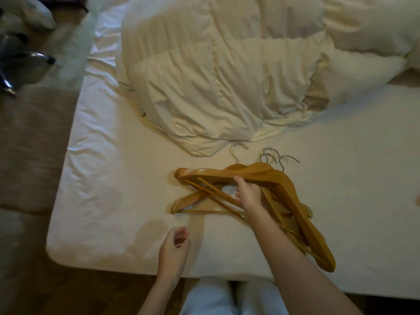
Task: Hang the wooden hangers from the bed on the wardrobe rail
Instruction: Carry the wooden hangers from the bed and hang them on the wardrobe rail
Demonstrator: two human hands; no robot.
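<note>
Several wooden hangers (pixel 284 185) with silver wire hooks (pixel 270 154) lie in a loose stack on the white bed sheet (pixel 109 178), near its front edge. My right hand (pixel 247 194) reaches into the stack, fingers curled around the upper hangers at their middle. One hanger (pixel 188 201) pokes out to the left from under the stack. My left hand (pixel 173 248) hovers over the sheet left of the stack, fingers loosely curled, holding nothing. No wardrobe rail is in view.
A crumpled cream duvet (pixel 216 76) is heaped on the bed behind the hangers. A chair with metal legs (pixel 13 71) stands on the floor at the far left. My legs in light trousers (pixel 227 296) press against the bed's front edge.
</note>
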